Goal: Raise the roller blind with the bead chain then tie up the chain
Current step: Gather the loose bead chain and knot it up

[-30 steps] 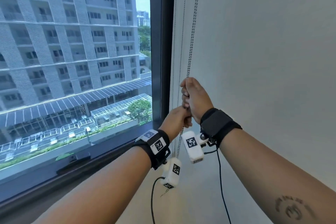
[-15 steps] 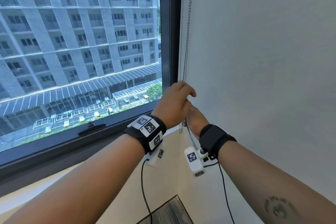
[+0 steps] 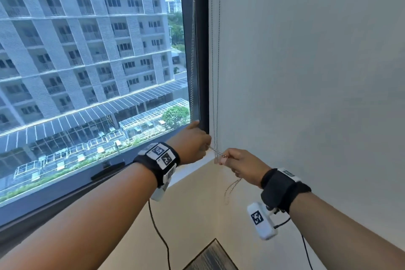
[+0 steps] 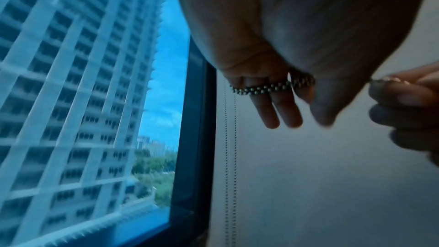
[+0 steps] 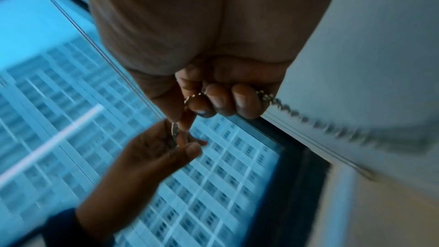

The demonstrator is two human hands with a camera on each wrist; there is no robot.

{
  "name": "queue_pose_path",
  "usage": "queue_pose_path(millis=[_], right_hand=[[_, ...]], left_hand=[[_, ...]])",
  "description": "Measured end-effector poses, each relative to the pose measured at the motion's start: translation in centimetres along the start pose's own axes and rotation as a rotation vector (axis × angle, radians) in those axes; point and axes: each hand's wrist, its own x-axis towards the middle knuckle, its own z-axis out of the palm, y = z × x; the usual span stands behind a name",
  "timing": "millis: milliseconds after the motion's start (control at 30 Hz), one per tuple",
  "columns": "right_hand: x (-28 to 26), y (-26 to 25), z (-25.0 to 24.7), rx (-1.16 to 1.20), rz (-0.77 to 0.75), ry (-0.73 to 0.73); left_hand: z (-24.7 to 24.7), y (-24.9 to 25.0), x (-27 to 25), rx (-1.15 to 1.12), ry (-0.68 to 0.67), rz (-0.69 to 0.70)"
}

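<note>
The bead chain [image 3: 215,151] runs taut as a short stretch between my two hands, low by the window's right corner. My left hand [image 3: 197,144] holds its left end; in the left wrist view the doubled chain [image 4: 268,86] lies across my fingers [image 4: 277,112]. My right hand [image 3: 230,160] pinches the other end with curled fingers [image 5: 223,100], and a slack loop [image 3: 232,186] hangs below it. In the right wrist view the chain [image 5: 175,132] leads from my right fingers into my left hand [image 5: 161,149]. The blind itself is out of view; the glass is uncovered.
Two thin chain strands [image 3: 215,72] hang down the white wall [image 3: 306,94] just right of the dark window frame [image 3: 202,50]. A further chain [image 3: 192,50] hangs in front of the frame. The sill [image 3: 188,173] lies below my hands.
My hands were stacked in a fist grip on the hanging chain; they have dropped lower and parted, and a short stretch of chain is now pulled sideways between them.
</note>
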Motion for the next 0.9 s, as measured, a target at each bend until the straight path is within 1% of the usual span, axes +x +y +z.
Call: queue_pose_path(millis=[67,167,233,300,367,433,467,533,600,667,700,800,867,900], right_hand=[[-0.3,-2.6,-0.8,0.046,-0.038,0.050],[-0.2,-7.1,-1.6,0.110,-0.106,0.140],[0.4,-9.4,-1.8,0.130,-0.143,0.195],[1.3,-10.9,-1.7,0.167,-0.165,0.223],[2.1,-11.8,-1.4,0.196,-0.180,0.229],[2.7,-12.2,-1.2,0.252,-0.214,0.197],[3.0,-12.3,-1.1,0.281,-0.234,0.170],[3.6,-12.4,-1.3,0.300,-0.248,0.131],[3.9,-12.3,-1.8,0.289,-0.242,0.124],[4.1,-12.4,-2.4,0.293,-0.243,0.098],[4.2,-12.5,-2.6,0.299,-0.244,0.081],[4.4,-13.1,-2.8,0.342,-0.239,0.045],[4.7,-13.5,-2.6,0.316,-0.243,0.032],[4.9,-13.7,-2.5,0.267,-0.247,0.035]], left_hand=[[-0.3,-0.7,-0.5,-0.240,0.118,-0.050],[-1.2,-0.5,-1.7,-0.694,0.336,-0.250],[-1.6,0.0,-2.0,-0.980,0.460,-0.336],[-2.2,0.4,-1.8,-1.311,0.525,-0.370],[-2.6,0.8,-1.3,-1.656,0.544,-0.377],[-2.8,1.4,-0.9,-1.894,0.560,-0.411],[-2.9,1.7,-0.7,-1.953,0.570,-0.439],[-3.1,2.2,-0.3,-1.972,0.625,-0.491],[-3.3,2.7,0.0,-1.947,0.717,-0.575],[-3.4,2.9,0.1,-1.853,0.820,-0.630],[-3.7,3.1,0.1,-1.742,0.849,-0.637],[-3.9,2.8,0.1,-1.358,0.860,-0.670],[-4.1,2.6,0.1,-1.219,0.824,-0.724],[-4.2,2.6,0.1,-1.168,0.776,-0.727]])
